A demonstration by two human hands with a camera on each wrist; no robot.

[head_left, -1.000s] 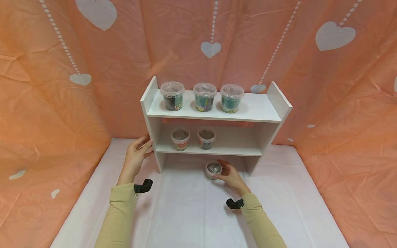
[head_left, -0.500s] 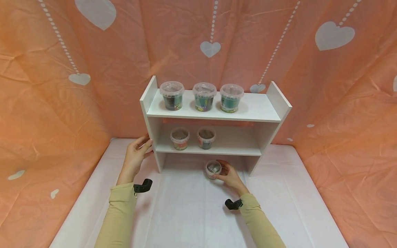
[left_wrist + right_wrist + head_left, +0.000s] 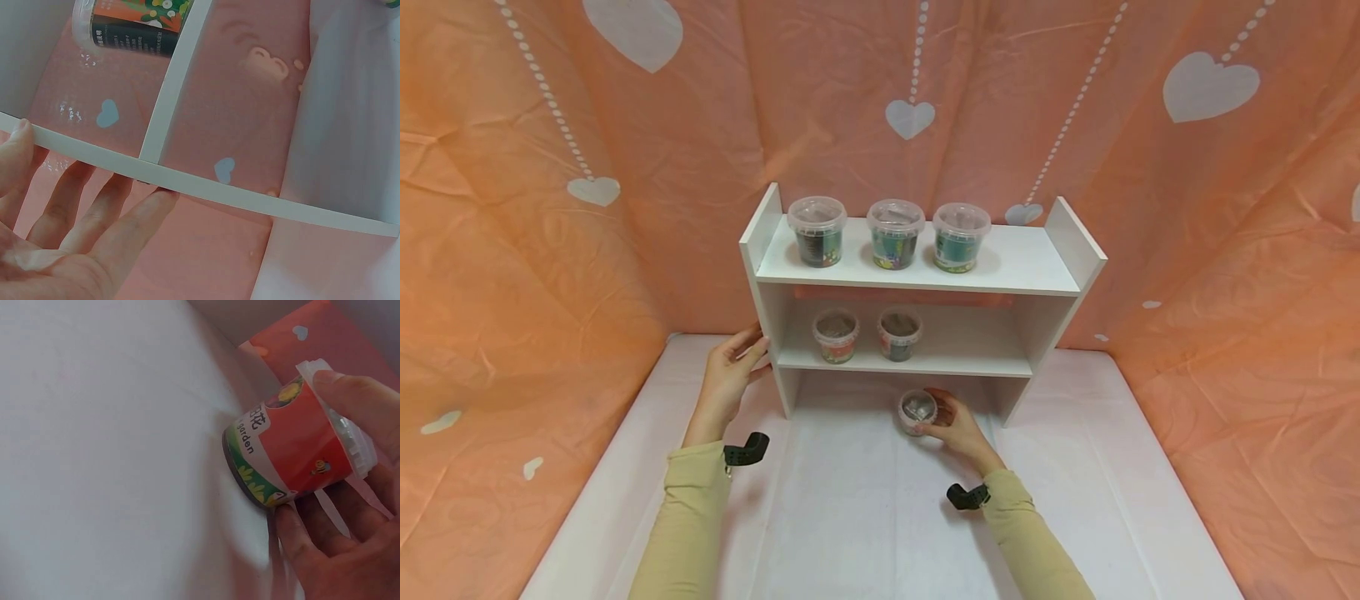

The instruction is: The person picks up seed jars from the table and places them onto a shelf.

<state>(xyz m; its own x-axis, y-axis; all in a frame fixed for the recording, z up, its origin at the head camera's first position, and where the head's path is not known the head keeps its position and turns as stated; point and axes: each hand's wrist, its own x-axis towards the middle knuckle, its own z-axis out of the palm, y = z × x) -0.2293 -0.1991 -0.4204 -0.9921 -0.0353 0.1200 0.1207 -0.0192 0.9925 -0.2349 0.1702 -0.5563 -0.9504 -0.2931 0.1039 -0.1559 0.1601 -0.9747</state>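
Note:
My right hand [image 3: 953,427] grips a small plastic tub [image 3: 917,412] with a clear lid, below the middle shelf. In the right wrist view the tub [image 3: 290,440] shows a red and green label with the word "garden". The thumb lies at its lid rim and the fingers go round its other side. My left hand [image 3: 727,379] touches the left side panel of the white shelf unit [image 3: 917,289] from outside. In the left wrist view the fingers [image 3: 119,234] reach out to that panel's edge, with the thumb [image 3: 15,156] over it.
Three larger lidded tubs [image 3: 895,237] stand on the top shelf, left to centre. Two smaller tubs, one on the left [image 3: 836,337] and one nearer the middle [image 3: 899,335], stand on the middle shelf. An orange cloth [image 3: 820,100] with hearts hangs around the white-covered table [image 3: 842,517].
The tub in my right hand has shifted very slightly toward me. My left hand stays against the side panel, and the other tubs stay in place.

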